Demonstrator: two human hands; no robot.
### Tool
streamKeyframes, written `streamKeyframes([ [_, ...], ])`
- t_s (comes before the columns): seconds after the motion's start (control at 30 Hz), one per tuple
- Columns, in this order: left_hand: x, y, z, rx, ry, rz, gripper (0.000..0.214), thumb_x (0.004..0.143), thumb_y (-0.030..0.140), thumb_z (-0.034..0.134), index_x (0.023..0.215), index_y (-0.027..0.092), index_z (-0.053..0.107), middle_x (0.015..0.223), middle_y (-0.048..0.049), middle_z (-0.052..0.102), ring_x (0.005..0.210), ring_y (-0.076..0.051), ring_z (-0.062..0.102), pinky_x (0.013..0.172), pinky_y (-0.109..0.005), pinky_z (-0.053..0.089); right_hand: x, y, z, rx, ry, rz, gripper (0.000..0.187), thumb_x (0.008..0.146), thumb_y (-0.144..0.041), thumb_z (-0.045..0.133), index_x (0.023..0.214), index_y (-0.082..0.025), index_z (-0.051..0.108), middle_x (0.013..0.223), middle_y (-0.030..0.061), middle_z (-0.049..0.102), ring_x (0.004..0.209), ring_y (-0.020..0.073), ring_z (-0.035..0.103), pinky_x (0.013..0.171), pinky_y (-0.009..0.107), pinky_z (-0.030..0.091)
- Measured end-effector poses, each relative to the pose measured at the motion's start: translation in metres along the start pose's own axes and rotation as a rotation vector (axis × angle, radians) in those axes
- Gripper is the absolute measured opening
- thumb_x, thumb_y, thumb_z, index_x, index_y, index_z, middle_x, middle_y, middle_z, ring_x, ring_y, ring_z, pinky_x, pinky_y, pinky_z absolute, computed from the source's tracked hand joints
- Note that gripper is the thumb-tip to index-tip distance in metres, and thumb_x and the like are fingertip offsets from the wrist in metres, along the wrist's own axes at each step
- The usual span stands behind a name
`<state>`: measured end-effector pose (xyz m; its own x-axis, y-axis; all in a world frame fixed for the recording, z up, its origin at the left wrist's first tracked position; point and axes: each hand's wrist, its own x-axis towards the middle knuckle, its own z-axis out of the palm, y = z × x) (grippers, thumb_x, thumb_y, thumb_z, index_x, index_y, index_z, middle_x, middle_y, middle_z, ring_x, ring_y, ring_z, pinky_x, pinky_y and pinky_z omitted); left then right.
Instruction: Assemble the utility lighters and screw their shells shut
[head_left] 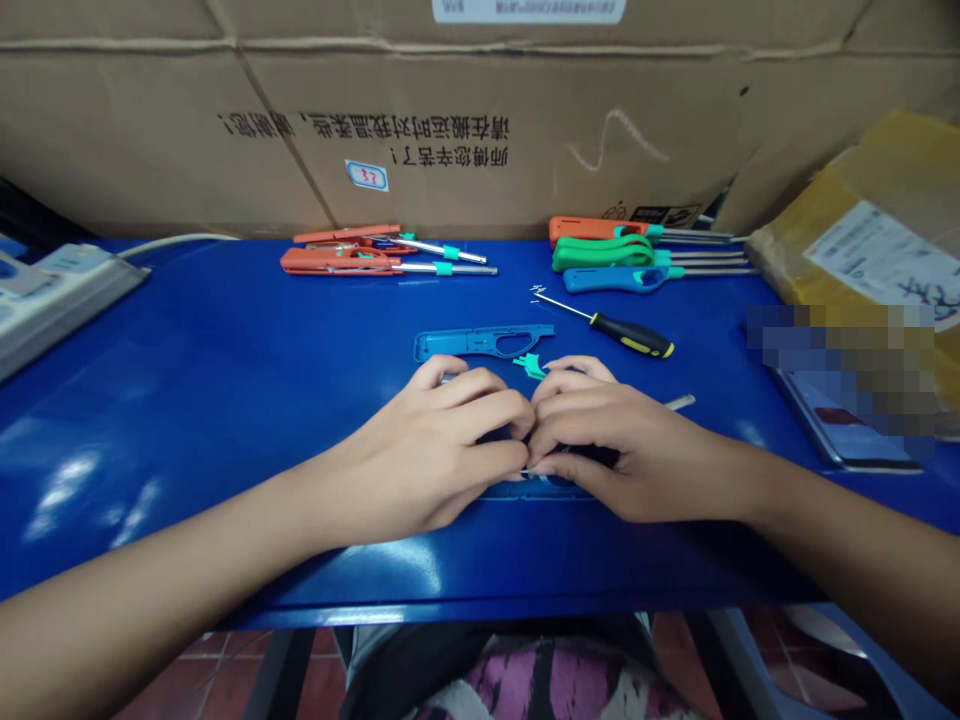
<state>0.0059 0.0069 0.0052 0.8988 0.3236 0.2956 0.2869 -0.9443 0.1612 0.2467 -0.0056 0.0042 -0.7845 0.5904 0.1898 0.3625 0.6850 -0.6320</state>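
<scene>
My left hand (457, 440) and my right hand (615, 430) meet over a blue lighter casing half (536, 488) near the table's front. Both have bent fingers, with their tips pinched close together. A small piece lies between the fingertips, too hidden to name. Past my right hand shows the end of a metal tube (681, 402). Just behind my hands lie a second blue casing half (480, 342), with its hollow side up, and a teal trigger piece (531, 366).
A screwdriver (634, 335) points at several tiny screws (537, 292). Orange lighters (341, 262) lie back left; orange, green and blue lighters (611, 279) back right. A cardboard box (420, 80) stands behind. A phone (847, 430), yellow parcel (877, 190) and power strip (60, 290) flank the table.
</scene>
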Motion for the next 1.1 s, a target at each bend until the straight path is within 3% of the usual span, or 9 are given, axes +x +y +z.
streamKeyframes([
  [0.13,0.000,-0.002,0.001,-0.051,0.031,-0.051,0.020,0.102,0.030,0.054,0.091,0.019,0.067,0.105,-0.0065,0.063,0.101,-0.022,0.056,0.091,-0.039,0.034,0.001,-0.002,-0.001,-0.015,-0.005,0.033,0.007,0.094,-0.018,0.062,0.091,-0.022,0.068,0.088,-0.0024,0.071,0.096,0.0145,0.060,0.111,0.041,0.027],
  [0.33,-0.002,-0.006,0.001,-0.112,0.079,-0.079,0.015,0.099,0.034,0.062,0.098,0.022,0.071,0.108,-0.0064,0.061,0.104,-0.021,0.058,0.094,-0.038,0.034,0.001,0.001,-0.003,0.003,0.015,0.032,0.013,0.097,-0.022,0.060,0.088,-0.021,0.068,0.084,-0.0020,0.069,0.091,0.0143,0.058,0.107,0.039,0.031],
  [0.57,-0.002,-0.007,0.002,-0.051,0.148,-0.043,0.010,0.097,0.021,0.062,0.095,0.021,0.072,0.102,-0.0064,0.064,0.098,-0.021,0.060,0.089,-0.039,0.036,0.000,-0.002,0.002,0.048,0.060,0.093,0.013,0.095,-0.023,0.062,0.085,-0.020,0.070,0.080,-0.0024,0.068,0.087,0.0135,0.058,0.105,0.038,0.031],
  [0.7,-0.002,-0.003,0.002,-0.052,0.216,-0.045,0.006,0.093,0.022,0.068,0.098,0.019,0.071,0.104,-0.0059,0.069,0.096,-0.020,0.064,0.089,-0.038,0.040,0.001,-0.002,0.004,0.103,0.111,0.143,0.014,0.093,-0.021,0.064,0.081,-0.020,0.071,0.078,-0.0026,0.067,0.085,0.0131,0.059,0.099,0.038,0.035],
  [0.8,0.000,0.001,0.001,-0.220,0.315,-0.220,0.020,0.091,0.025,0.071,0.108,0.015,0.069,0.101,-0.0061,0.071,0.092,-0.016,0.066,0.085,-0.031,0.047,0.001,-0.003,0.002,0.018,0.188,0.081,0.014,0.092,-0.017,0.065,0.079,-0.020,0.071,0.074,-0.0027,0.067,0.082,0.0137,0.058,0.097,0.040,0.036],
  [0.87,0.002,0.004,0.000,-0.329,0.336,-0.384,0.015,0.092,0.026,0.069,0.099,0.013,0.070,0.089,-0.0033,0.072,0.078,-0.012,0.064,0.075,-0.025,0.049,0.000,-0.004,0.000,-0.080,0.226,0.005,0.015,0.092,-0.016,0.064,0.079,-0.020,0.070,0.072,-0.0032,0.067,0.082,0.0139,0.057,0.100,0.043,0.034],
  [0.97,0.005,0.006,-0.001,-0.465,0.244,-0.542,0.027,0.094,0.030,0.064,0.072,0.015,0.069,0.069,0.0011,0.066,0.065,-0.010,0.058,0.065,-0.024,0.045,-0.001,-0.008,0.000,-0.239,0.245,-0.080,0.019,0.093,-0.016,0.063,0.076,-0.020,0.069,0.070,-0.0040,0.068,0.083,0.0144,0.056,0.106,0.047,0.029],
  [1.1,0.009,0.006,0.000,-0.717,0.127,-0.683,0.032,0.094,0.031,0.062,0.067,0.017,0.071,0.065,0.0021,0.066,0.064,-0.010,0.056,0.063,-0.024,0.042,0.000,-0.010,0.003,-0.368,0.264,-0.080,0.023,0.094,-0.017,0.061,0.073,-0.020,0.069,0.068,-0.0041,0.067,0.085,0.0151,0.057,0.107,0.048,0.027],
])
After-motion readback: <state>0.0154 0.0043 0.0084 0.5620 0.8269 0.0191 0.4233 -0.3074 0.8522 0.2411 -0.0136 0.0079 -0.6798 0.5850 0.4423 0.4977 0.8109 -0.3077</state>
